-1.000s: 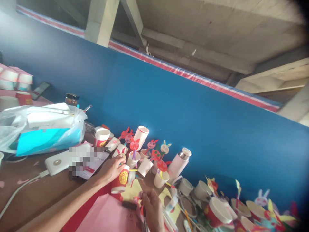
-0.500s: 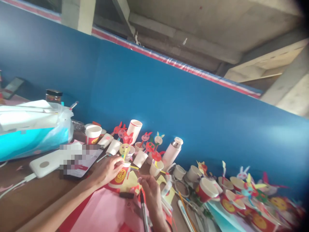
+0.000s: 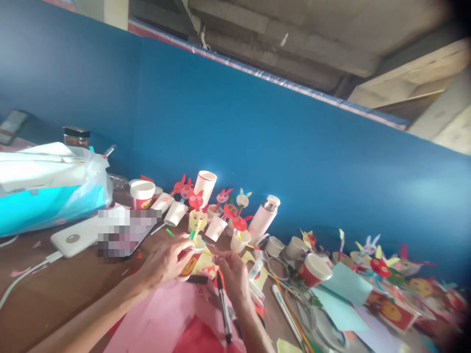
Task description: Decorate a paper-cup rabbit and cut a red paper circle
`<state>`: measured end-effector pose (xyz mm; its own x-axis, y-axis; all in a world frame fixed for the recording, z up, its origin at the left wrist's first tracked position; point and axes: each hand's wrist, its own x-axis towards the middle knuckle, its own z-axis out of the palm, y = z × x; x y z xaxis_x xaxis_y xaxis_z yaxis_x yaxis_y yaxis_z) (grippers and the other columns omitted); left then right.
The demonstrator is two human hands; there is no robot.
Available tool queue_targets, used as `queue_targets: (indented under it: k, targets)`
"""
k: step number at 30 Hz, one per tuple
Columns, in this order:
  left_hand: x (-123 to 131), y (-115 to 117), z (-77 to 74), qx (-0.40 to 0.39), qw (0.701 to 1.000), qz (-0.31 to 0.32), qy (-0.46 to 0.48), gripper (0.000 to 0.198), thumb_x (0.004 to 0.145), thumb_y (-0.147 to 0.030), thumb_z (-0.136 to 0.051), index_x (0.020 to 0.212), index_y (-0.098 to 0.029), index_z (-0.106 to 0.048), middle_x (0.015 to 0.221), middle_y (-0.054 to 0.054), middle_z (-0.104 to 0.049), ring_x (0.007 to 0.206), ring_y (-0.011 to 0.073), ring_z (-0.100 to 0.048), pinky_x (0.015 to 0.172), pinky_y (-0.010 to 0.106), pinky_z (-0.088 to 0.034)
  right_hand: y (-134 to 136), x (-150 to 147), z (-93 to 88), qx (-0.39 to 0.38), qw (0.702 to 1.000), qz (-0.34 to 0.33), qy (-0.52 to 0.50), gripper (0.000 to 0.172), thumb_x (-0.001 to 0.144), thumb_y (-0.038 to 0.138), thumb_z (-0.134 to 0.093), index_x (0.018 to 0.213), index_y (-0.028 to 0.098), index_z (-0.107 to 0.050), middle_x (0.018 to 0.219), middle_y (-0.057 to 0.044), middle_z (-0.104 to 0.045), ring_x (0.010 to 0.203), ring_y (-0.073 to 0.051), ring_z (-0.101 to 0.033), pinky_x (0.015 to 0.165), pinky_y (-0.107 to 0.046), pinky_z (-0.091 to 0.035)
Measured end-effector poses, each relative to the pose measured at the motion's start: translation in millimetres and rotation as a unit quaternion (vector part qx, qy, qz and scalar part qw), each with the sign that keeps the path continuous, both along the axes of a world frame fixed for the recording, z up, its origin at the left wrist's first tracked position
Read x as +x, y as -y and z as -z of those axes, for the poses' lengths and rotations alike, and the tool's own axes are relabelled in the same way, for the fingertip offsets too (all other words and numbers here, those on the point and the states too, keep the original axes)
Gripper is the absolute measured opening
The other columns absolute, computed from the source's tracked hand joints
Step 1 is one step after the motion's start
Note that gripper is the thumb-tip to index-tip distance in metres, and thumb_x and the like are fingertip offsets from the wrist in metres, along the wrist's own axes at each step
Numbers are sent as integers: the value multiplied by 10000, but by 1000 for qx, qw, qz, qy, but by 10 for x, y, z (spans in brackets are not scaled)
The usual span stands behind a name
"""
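Note:
My left hand [image 3: 170, 262] is closed at the rim of a red-and-white paper cup [image 3: 189, 268]. A yellow paper animal face [image 3: 197, 220] with drawn features rises from this cup on coloured strips, close to my left fingertips. Just right of the cup, my right hand [image 3: 233, 277] has its thumb and fingers pinched together. A small pale thing shows at those fingertips, too small to name. Below the hands lie a black marker [image 3: 224, 309], its dark cap [image 3: 197, 279] and pink paper [image 3: 154, 314].
Several white cups with red paper animals stand behind my hands, beside a white thermos [image 3: 262, 220]. A white power bank [image 3: 81, 238] and a phone [image 3: 138, 235] lie left. At right are a box cutter [image 3: 285, 314], light-blue paper [image 3: 336, 306] and more decorated cups.
My right hand has come nearer the cup's rim. My left fingers sit lower round the cup, and the yellow face stands further right. The view has shifted slightly.

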<state>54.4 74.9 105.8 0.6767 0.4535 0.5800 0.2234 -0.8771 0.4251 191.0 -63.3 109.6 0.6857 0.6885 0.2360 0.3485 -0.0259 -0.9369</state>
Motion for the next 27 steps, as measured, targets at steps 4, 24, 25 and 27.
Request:
queue_targets:
  k: [4, 24, 25, 27]
  targets:
    - [-30, 23, -1, 14, 1000, 6, -20, 201, 881, -277, -435, 800, -208, -606, 874, 14, -654, 783, 129, -617, 727, 218, -426, -3, -8, 35, -20, 999, 21, 21, 168, 754, 224, -512, 692, 162, -655, 686, -27, -687, 623, -157, -598, 576, -231, -445]
    - [-53, 101, -32, 20, 999, 17, -33, 214, 856, -166, -435, 964, -216, -612, 1008, 15, -652, 759, 110, -632, 659, 178, -436, 10, -67, 179, -93, 978, 49, 183, 145, 819, 221, -474, 737, 195, -591, 657, 5, -666, 590, -147, -578, 566, -230, -357]
    - [-66, 128, -53, 20, 999, 15, -27, 217, 853, -160, -441, 984, -216, -606, 1028, 18, -646, 722, 99, -627, 632, 172, -434, 10, -75, 178, -95, 976, 48, 190, 146, 819, 211, -469, 747, 195, -594, 669, 5, -674, 588, -145, -581, 565, -229, -356]
    - [-96, 222, -93, 25, 999, 22, 17, 208, 856, -153, -450, 996, -208, -594, 1033, 37, -635, 657, 81, -600, 604, 167, -429, 10, -92, 171, -98, 973, 48, 201, 157, 823, 190, -452, 776, 194, -603, 697, 5, -687, 591, -142, -587, 565, -227, -358]
